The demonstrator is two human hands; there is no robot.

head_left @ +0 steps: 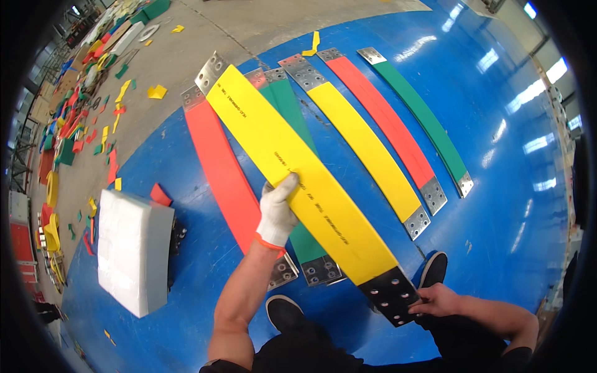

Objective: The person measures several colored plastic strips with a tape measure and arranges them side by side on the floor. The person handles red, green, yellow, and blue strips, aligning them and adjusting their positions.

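Work looks well along: each bar in view wears a coloured covering over most of its length, with perforated metal left bare at whichever ends show. One yellow bar [314, 183] is the piece in hand, held up off the blue floor [504, 217] and slanting from far left to near right across the middle of the scene. Its sleeve [348, 227] reaches to the bare metal at both ends, so the covering of this one seems done; laying it down is not yet done.

The left hand [278, 211], in a white glove, grasps the bar's left edge about midway, thumb over the upper face, the other fingers largely out of sight beneath. The right hand [438, 299], bare, pinches the dark near end [399, 294] at its right edge; how the fingers underneath lie I cannot tell.

To the right, a second yellow bar [360, 143], a red bar [385, 118] and a green bar [423, 118] lie spaced apart, roughly side by side, apparently finished. To the left, another red bar [217, 155] and some green pieces [306, 245] are partly hidden by the raised bar, so their exact count is unclear. A white block [132, 248] stands at near left, and a yellow scrap [157, 92] lies farther off. Whether more bars remain out of view cannot be judged.
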